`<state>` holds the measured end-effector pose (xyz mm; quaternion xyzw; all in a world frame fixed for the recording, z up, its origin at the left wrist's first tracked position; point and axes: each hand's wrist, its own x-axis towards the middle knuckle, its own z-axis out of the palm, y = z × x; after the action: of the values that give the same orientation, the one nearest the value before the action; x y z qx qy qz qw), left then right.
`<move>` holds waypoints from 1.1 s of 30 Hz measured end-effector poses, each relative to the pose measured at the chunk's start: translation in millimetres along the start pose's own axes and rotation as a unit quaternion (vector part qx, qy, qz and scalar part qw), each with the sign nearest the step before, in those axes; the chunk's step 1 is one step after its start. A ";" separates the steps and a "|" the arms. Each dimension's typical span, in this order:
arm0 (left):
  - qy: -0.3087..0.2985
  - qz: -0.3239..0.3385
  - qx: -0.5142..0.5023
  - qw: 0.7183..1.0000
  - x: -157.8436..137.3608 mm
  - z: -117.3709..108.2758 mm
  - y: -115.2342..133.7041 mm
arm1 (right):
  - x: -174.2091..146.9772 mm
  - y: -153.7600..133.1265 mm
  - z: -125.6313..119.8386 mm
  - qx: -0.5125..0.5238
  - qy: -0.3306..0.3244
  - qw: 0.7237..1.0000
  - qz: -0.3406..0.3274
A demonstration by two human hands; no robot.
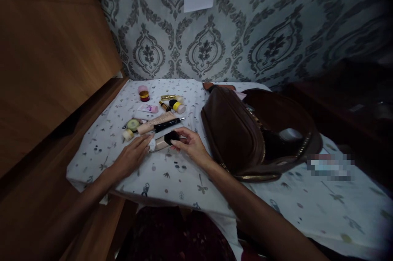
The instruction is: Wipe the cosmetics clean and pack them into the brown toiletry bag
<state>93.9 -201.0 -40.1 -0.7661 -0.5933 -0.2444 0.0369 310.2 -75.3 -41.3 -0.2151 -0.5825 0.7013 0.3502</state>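
Note:
My right hand (192,144) pinches the black cap of a foundation bottle (161,143) with beige contents, lying on its side just above the cloth. At the bottle's other end, my left hand (134,153) has its fingers closed on a crumpled white tissue (152,145), which touches the glass. Right behind are a beige tube (156,122) and a slim black tube (167,125) with a pale tip. A round green-lidded container (133,125) and a small cream-coloured jar (128,135) sit beyond my left fingers.
A large brown bag (233,130) lies unzipped at the right. Farther back are a pink-and-white tube (148,108), a red-and-gold jar (144,96), a gold tube (168,97) and a yellow-banded bottle (178,106). A wooden panel (55,64) borders the left; patterned wallpaper stands behind.

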 end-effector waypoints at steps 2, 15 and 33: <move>0.017 -0.001 -0.001 1.000 -5.2 2.2 -2.2 | -0.8 -2.0 0.9 -0.006 0.004 1.000 0.005; 0.030 -0.035 -0.109 0.993 12.2 -0.2 21.6 | -4.3 -4.4 0.2 -0.072 0.028 0.997 -0.028; 0.114 -0.026 -0.174 0.978 64.2 8.3 44.4 | -3.2 2.0 3.2 0.004 -0.026 0.999 -0.031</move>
<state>149.1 -153.9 -10.1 -0.7122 -0.5533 -0.4305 -0.0360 309.6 -79.9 -42.9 -0.1771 -0.5950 0.6977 0.3576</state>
